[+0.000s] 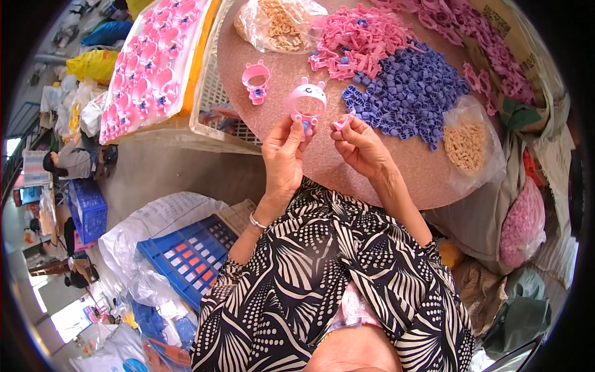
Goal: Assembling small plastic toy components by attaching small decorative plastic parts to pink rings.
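Between the fingers of my left hand [284, 156] is a pink plastic animal-shaped ring frame [299, 94] with two ears and a drawn face, held upright by its lower end. A bit of blue shows at its base, partly covered by my thumb. A small pink plastic piece [349, 118] is pinched in my right hand [367, 150], just to the right of the frame and apart from it. Another pink ring frame [256, 75] lies on the round table [273, 110] beyond my left hand. Right of my hands spreads a heap of small blue plastic parts [403, 93].
A pile of pink parts [365, 38] lies at the back. Clear bags of beige pieces [280, 23] [465, 146] sit at the table's back left and right. A tray of pink assembled pieces [152, 68] rests on a crate [214, 137] at left. Sacks stand at right.
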### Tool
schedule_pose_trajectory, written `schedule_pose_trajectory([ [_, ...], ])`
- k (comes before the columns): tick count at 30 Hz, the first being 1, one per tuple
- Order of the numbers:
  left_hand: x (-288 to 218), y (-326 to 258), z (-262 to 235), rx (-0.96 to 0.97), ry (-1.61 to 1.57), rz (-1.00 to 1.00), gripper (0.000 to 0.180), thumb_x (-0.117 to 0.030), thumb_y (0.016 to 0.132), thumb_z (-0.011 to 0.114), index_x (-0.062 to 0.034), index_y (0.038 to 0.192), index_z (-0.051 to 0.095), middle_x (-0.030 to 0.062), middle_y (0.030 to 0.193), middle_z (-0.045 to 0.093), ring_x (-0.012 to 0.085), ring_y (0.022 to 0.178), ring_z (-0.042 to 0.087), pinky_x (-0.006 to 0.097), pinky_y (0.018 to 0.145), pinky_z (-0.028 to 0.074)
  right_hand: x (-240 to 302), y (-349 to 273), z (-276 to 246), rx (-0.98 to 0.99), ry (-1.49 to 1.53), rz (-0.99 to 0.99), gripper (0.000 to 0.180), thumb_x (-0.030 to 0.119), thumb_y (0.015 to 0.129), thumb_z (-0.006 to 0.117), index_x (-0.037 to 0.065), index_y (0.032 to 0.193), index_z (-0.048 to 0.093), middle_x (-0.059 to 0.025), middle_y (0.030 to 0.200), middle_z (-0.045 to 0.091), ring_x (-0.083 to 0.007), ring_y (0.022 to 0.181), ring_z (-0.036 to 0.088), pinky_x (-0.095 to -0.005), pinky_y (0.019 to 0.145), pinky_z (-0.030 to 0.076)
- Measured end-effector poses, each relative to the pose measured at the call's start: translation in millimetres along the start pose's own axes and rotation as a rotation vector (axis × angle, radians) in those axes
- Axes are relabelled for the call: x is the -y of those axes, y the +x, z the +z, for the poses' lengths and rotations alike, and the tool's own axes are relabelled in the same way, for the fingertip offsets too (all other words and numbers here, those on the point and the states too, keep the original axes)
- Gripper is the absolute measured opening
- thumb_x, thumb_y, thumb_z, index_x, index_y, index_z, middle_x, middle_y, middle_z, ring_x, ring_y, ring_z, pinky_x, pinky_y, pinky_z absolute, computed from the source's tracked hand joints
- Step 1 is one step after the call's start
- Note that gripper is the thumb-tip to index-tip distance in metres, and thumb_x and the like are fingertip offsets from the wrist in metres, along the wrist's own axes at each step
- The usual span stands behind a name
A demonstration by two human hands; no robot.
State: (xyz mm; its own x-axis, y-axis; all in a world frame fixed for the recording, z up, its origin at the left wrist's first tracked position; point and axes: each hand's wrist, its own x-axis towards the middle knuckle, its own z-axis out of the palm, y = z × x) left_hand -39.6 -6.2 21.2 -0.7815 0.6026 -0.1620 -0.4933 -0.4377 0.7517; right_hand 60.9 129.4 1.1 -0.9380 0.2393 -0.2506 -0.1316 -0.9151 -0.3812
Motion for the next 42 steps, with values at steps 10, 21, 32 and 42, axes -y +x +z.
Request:
schedule_pose_trajectory([
  [10,5.6,-7.3,13.8,0.029,0.078,0.092,0.024,-0.011,0.092,0.060,-0.0006,0.114,0.060,0.0043,0.105,0.064,0.0100,0.094,0.060,0.023,0.085,0.049,-13.5,0.3,5.4,-0.004,-0.175,-0.150,0.006,0.008,0.085,0.067,0.004,0.087,0.064,-0.0043,0.079,0.062,-0.0127,0.067,0.054,-0.0236,0.058,0.043],
  [21,13.8,-6.2,4.4,0.014,0.292,0.211,0.029,-0.007,0.089,0.064,0.0009,0.117,0.059,-0.0021,0.094,0.061,0.0035,0.083,0.053,0.018,0.075,0.044,-14.5,-0.6,17.6,-0.134,-0.217,-0.146,0.007,0.007,0.084,0.069,0.003,0.089,0.064,-0.0026,0.075,0.062,-0.0102,0.063,0.054,-0.0233,0.057,0.044],
  [32,15.0,-6.1,-6.1,-0.014,0.413,0.309,0.028,-0.005,0.089,0.063,0.0013,0.116,0.060,-0.0016,0.093,0.061,0.0038,0.080,0.054,0.019,0.072,0.045,-18.3,3.6,27.6,-0.210,-0.262,-0.141,0.011,0.005,0.082,0.072,0.003,0.088,0.063,-0.0042,0.074,0.064,-0.0108,0.060,0.058,-0.0236,0.055,0.048],
  [42,12.8,5.7,-9.2,-0.168,-0.086,0.079,0.020,-0.008,0.091,0.061,0.0007,0.109,0.063,0.0046,0.099,0.065,0.0102,0.080,0.061,0.022,0.075,0.052,-7.5,23.1,39.8,-0.219,-0.718,-0.261,0.015,0.006,0.080,0.072,0.002,0.088,0.061,-0.0055,0.078,0.065,-0.0110,0.064,0.060,-0.0239,0.058,0.049],
])
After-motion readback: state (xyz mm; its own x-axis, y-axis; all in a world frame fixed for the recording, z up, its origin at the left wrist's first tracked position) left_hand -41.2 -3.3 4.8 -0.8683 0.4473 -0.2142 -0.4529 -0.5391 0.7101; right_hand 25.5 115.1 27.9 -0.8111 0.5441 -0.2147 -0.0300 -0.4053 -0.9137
